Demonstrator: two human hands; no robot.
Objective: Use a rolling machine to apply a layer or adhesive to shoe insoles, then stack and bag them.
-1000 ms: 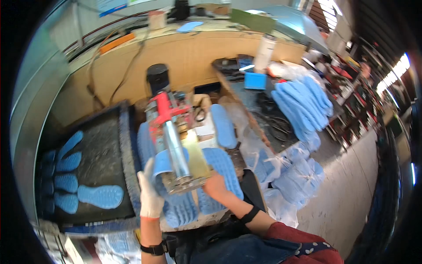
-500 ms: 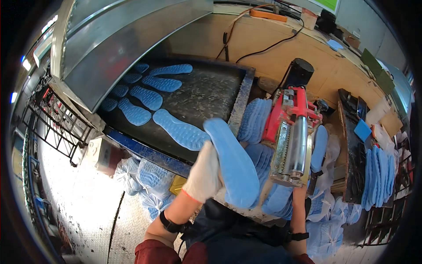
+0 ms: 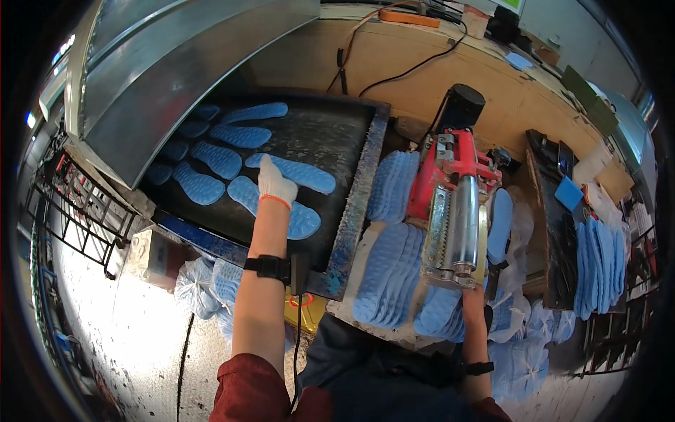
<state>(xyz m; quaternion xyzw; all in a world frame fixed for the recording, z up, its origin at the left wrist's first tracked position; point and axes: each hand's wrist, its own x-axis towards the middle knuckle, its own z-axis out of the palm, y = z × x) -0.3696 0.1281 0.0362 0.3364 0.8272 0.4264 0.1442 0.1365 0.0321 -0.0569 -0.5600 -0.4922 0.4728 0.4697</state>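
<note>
My left hand, in a white glove with an orange-red cuff, is over the black conveyor belt. Its fingers are closed at the left end of a blue shoe insole, which lies on the belt. Partly under that hand is a second insole with a bumpy top. Several more blue insoles lie to the left, some reaching beneath a metal hood. My right forearm goes up behind a red machine with a steel roller; the right hand itself is hidden there.
Stacked insoles stand between the belt's blue frame and the roller machine. Further right, more insoles hang over a dark shelf. Bagged insoles sit low at the right. A black cable runs along the back panel.
My left hand has carried the insole up and left from beside the stacks onto the belt. My right arm stays by the roller machine. The whole view has shifted slightly.
</note>
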